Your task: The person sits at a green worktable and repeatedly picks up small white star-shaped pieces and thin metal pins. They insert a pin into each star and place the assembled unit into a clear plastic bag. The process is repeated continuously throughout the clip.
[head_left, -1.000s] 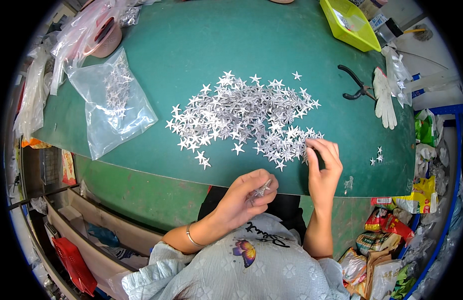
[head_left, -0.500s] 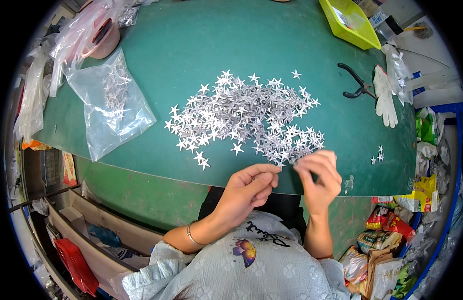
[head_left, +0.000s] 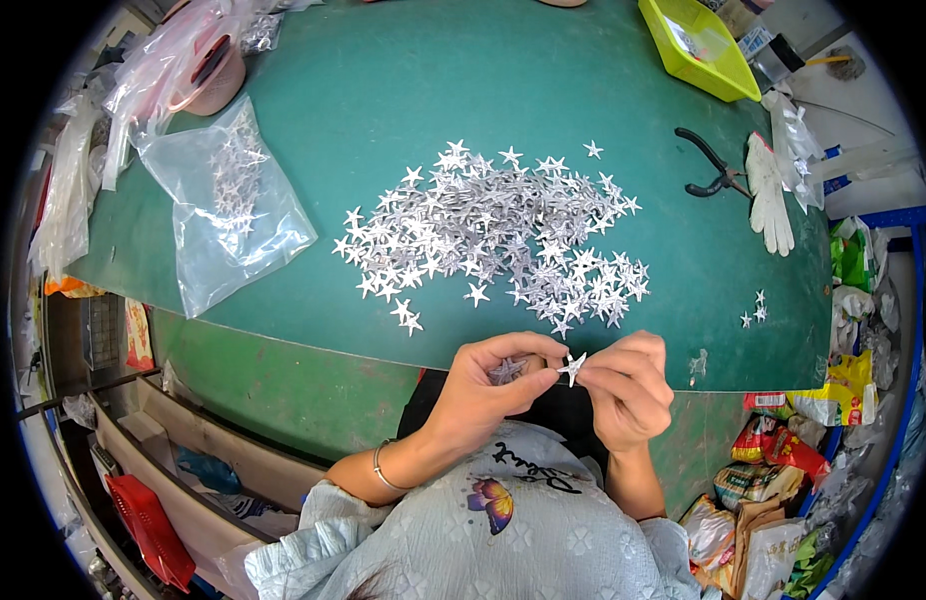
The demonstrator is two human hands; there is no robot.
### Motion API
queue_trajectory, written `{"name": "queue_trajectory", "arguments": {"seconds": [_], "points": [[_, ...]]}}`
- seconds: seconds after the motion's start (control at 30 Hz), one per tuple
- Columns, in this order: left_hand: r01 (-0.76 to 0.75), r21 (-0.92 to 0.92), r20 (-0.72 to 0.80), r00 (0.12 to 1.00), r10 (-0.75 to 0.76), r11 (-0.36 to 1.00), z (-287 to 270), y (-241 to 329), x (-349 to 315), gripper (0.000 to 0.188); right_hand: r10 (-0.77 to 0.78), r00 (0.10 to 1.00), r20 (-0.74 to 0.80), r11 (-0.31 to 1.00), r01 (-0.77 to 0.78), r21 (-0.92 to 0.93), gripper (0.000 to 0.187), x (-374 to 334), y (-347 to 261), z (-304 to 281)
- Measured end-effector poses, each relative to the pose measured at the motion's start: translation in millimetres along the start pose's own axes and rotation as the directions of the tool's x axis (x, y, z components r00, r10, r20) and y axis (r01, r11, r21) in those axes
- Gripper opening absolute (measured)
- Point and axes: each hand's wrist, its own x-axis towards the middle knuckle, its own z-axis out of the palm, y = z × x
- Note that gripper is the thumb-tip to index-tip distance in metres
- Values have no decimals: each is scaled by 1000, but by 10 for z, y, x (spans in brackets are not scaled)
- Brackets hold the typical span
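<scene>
A big heap of small silver-white starfish charms (head_left: 493, 220) lies spread on the green table. Just in front of its near edge, my right hand (head_left: 628, 392) pinches one starfish charm (head_left: 573, 368) by thumb and fingertips. That charm's other side meets the fingertips of my left hand (head_left: 488, 385), which curls round several more charms (head_left: 508, 371) in its palm. How many lie in the palm is hidden by the fingers.
On the left lies a clear plastic bag (head_left: 208, 265) partly filled with charms, near a pink basket (head_left: 215, 85). Pliers (head_left: 718, 170), a white glove (head_left: 770, 195), a yellow-green tray (head_left: 698, 60) and a few separate charms (head_left: 760, 312) are at right. The table's near edge (head_left: 383, 366) runs by my hands.
My right hand has drawn back from the heap toward me with a charm in its fingertips. My left hand has turned slightly, showing the charms in its palm.
</scene>
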Motion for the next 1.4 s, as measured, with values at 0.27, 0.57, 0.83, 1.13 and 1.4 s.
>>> {"name": "queue_trajectory", "arguments": {"seconds": [0.27, 0.57, 0.83, 1.13, 1.4], "points": [[-12, 10, 6, 1000, 12, 1000, 48, 19, 4, 22, 238, 971, 6, 949, -234, 212, 11, -7, -30, 23], [-131, 123, -1, 991, 132, 984, 39, -18, -14, 20, 552, 830, 87, 688, -511, 515, 14, -84, -134, 81], [-39, 127, -85, 995, 50, 991, 79, 10, 10, 31, 561, 827, 27, 742, -517, 427, 8, -129, 7, -4], [-9, 69, -158, 987, 20, 998, 76, -50, 34, 18, 457, 659, -597, 558, -735, -385, 13, -481, 1121, -1464], [27, 58, -158, 987, -17, 998, 79, -67, 37, 13, 274, 790, -548, 374, -613, -696, 14, -288, 889, -1357]]}}
